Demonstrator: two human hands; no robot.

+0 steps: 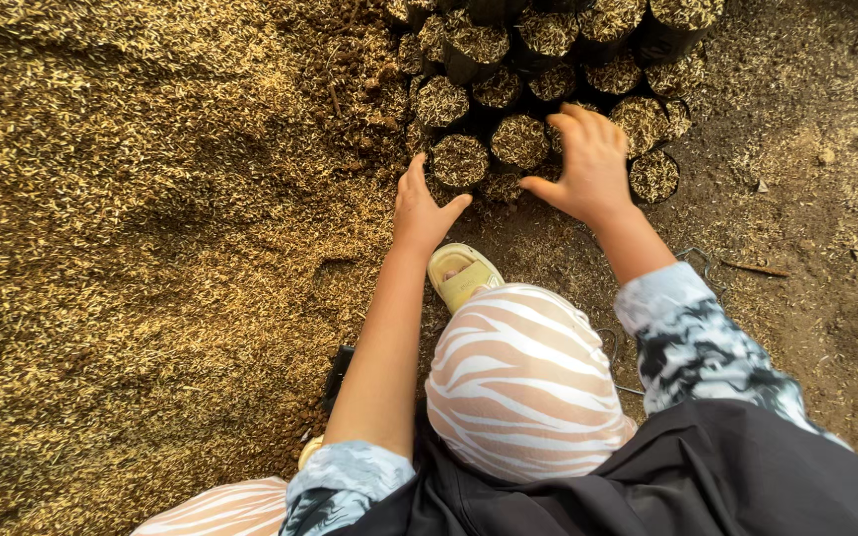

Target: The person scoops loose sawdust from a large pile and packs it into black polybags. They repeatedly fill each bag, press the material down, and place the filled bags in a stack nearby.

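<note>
Husk heap [131, 248], yellow sandal [461, 275], striped knee [523, 382].

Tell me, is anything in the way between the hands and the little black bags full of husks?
Nothing visible is. The left hand rests open right beside the nearest filled bag, and the right hand hangs with spread fingers over the front row of bags. Only loose husk mix lies around them.

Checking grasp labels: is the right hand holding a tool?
No. The right hand is bare, its fingers spread over the husk-filled black bags, with no tool in it.
</note>
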